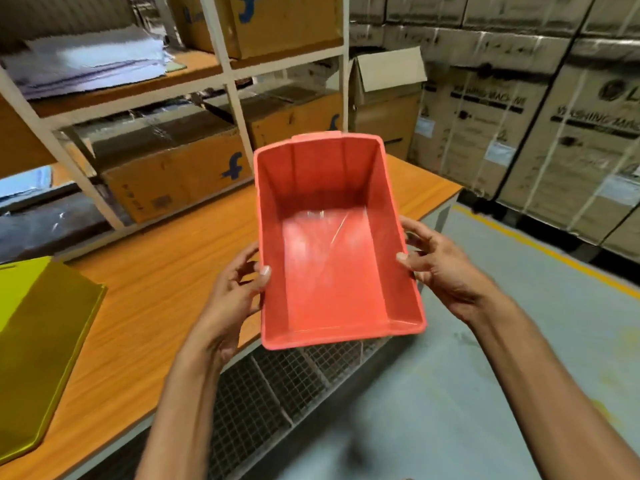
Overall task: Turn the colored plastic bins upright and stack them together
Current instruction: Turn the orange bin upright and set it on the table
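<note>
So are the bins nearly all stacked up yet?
Not yet. The red bin is open side up, held by the left hand and right hand. The yellow bin lies bottom up on the table, so flipping and stacking remain.

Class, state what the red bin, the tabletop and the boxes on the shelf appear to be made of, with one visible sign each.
Red bin: moulded plastic, semi-gloss; light glares off its floor. Tabletop: probably wood-grain laminate; orange streaked surface, pale edge. Boxes on the shelf: brown corrugated cardboard, matte, taped, creased corners.
</note>
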`<action>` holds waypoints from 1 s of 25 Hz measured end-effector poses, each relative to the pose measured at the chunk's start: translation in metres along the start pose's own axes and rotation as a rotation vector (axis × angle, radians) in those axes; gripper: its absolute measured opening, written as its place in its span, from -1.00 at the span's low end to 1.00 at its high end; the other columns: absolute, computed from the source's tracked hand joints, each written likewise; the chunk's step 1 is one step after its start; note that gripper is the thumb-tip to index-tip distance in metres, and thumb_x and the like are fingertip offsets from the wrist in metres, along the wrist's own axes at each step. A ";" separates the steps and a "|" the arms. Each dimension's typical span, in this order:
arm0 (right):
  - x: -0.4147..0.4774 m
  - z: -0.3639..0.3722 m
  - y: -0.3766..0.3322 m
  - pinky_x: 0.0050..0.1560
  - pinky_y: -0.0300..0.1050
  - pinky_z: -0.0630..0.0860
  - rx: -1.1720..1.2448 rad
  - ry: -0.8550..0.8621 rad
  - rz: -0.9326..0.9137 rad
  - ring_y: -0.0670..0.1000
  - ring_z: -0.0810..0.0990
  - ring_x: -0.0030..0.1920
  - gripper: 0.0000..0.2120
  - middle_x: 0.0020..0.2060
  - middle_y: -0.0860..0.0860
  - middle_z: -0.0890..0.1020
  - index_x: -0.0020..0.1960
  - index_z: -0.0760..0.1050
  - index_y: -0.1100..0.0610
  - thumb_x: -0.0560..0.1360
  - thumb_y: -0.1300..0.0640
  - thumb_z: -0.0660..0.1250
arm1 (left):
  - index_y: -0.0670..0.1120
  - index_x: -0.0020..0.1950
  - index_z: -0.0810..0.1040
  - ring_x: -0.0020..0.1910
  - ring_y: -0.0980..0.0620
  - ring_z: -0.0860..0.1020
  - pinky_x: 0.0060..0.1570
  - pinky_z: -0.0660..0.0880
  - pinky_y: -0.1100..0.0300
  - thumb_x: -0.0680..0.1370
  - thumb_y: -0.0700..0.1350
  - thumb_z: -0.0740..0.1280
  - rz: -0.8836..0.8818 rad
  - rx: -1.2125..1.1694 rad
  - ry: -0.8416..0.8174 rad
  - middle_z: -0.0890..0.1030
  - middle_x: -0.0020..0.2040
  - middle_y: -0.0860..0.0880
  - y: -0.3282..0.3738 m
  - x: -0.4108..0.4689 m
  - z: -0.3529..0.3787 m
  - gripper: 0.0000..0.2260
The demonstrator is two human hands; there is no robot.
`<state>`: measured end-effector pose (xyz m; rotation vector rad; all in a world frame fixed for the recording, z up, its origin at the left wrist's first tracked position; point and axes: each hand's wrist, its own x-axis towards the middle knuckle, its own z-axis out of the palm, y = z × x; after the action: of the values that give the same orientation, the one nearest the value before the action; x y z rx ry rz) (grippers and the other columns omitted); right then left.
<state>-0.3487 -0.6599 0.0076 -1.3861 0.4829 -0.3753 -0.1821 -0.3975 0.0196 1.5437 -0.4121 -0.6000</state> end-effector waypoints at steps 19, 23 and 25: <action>0.212 -0.185 -0.040 -0.30 -0.28 0.63 0.079 -0.023 0.127 -0.08 0.72 -0.16 -0.49 0.15 0.12 0.69 0.30 0.61 0.13 0.49 0.56 0.27 | 0.18 0.39 0.56 0.21 -0.01 0.63 0.07 0.60 -0.01 0.55 -0.09 0.43 -0.086 -0.119 0.078 0.60 0.26 -0.11 -0.009 0.204 0.172 -0.59; 0.270 -0.194 -0.064 -0.64 -0.41 0.31 0.082 -0.049 0.210 -0.23 0.49 -0.59 -0.63 -0.17 0.01 0.58 0.18 0.60 0.23 0.54 0.54 0.20 | 0.10 0.34 0.60 0.23 -0.08 0.62 0.10 0.56 -0.04 0.60 -0.11 0.40 -0.167 -0.166 0.090 0.72 0.16 -0.05 -0.002 0.262 0.181 -0.68; 0.305 -0.201 -0.070 -0.64 -0.42 0.26 0.080 -0.075 0.266 -0.21 0.46 -0.61 -0.65 -0.25 -0.02 0.60 0.19 0.59 0.24 0.54 0.52 0.22 | 0.02 0.33 0.59 -0.05 0.07 0.69 -0.11 0.58 0.13 0.61 -0.14 0.38 -0.192 -0.171 0.120 0.76 -0.07 0.00 0.002 0.288 0.187 -0.71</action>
<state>-0.1958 -0.9985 0.0220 -1.2352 0.5761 -0.1246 -0.0661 -0.7190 -0.0122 1.4551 -0.1190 -0.6695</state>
